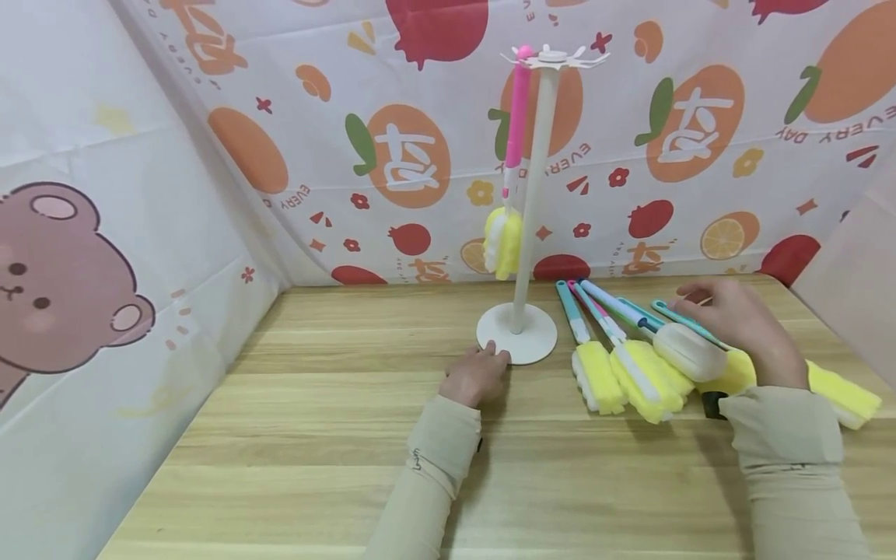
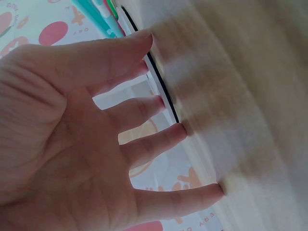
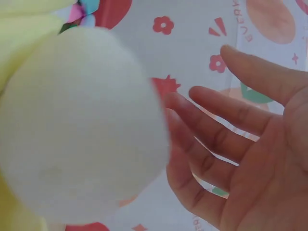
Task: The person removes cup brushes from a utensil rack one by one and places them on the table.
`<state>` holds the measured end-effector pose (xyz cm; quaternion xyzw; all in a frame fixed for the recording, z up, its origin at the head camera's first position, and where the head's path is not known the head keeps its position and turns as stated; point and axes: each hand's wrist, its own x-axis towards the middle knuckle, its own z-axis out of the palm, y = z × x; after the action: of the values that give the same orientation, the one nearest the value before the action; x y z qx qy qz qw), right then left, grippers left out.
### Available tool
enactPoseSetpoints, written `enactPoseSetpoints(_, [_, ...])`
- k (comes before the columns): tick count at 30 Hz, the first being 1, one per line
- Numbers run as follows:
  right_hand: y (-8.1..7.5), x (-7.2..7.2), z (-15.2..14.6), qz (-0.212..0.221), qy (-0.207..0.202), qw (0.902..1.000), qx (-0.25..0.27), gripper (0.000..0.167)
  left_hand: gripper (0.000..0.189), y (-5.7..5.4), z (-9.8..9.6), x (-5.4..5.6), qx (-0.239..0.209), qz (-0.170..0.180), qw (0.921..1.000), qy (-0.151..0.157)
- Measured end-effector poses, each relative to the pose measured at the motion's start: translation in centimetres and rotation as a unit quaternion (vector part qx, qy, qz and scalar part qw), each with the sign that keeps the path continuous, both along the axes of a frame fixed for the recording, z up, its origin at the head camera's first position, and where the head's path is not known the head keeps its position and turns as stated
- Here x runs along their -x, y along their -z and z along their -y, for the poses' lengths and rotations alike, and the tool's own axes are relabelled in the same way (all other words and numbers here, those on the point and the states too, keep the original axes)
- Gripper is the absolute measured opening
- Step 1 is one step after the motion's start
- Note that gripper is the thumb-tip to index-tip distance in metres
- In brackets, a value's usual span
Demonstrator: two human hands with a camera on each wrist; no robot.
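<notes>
A white stand (image 1: pixel 536 194) with a hooked top rises from a round base (image 1: pixel 521 342) on the table. One pink-handled sponge brush (image 1: pixel 516 124) hangs from its top, yellow and white sponge downward. My left hand (image 1: pixel 476 376) touches the near edge of the base with spread, fairly straight fingers, also plain in the left wrist view. Over the pile of sponge brushes (image 1: pixel 647 381) on the right hovers my right hand (image 1: pixel 745 319), its fingers loosely bent beside a teal handle (image 1: pixel 682 319). A white rounded sponge head (image 3: pixel 86 130) stands close to its fingers in the right wrist view; nothing is gripped.
Another yellow sponge head (image 1: pixel 843 393) pokes out right of the right wrist. A small black piece (image 1: pixel 714 404) lies beside the right sleeve. Behind the wooden table (image 1: pixel 336 435) hangs a fruit-print cloth (image 1: pixel 434 70); a bear-print cloth (image 1: pixel 63 272) covers the left side.
</notes>
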<state>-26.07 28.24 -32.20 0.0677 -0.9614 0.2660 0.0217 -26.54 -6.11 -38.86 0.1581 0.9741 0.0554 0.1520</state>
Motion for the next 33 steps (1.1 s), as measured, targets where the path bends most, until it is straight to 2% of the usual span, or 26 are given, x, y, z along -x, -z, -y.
enactPoseSetpoints(9, [-1.2,-0.2,1.5,-0.089,0.025,0.9947,0.044,0.038,0.035,0.1,0.0,0.0,0.000,0.004,1.0000,-0.002])
enactPoseSetpoints(19, [-2.3,-0.3,3.0,-0.122,0.047,0.9878,0.084,0.037,0.033,0.1,0.1,0.0,-0.001,0.000,1.0000,-0.001])
enactPoseSetpoints(25, [-2.9,-0.3,4.0,-0.124,0.060,0.9845,0.108,0.039,0.036,0.2,0.1,0.0,0.001,0.004,1.0000,-0.001])
enactPoseSetpoints(33, [-3.8,-0.3,5.2,-0.156,0.072,0.9771,0.125,0.031,0.040,0.2,0.1,-0.1,-0.004,0.004,1.0000,-0.002])
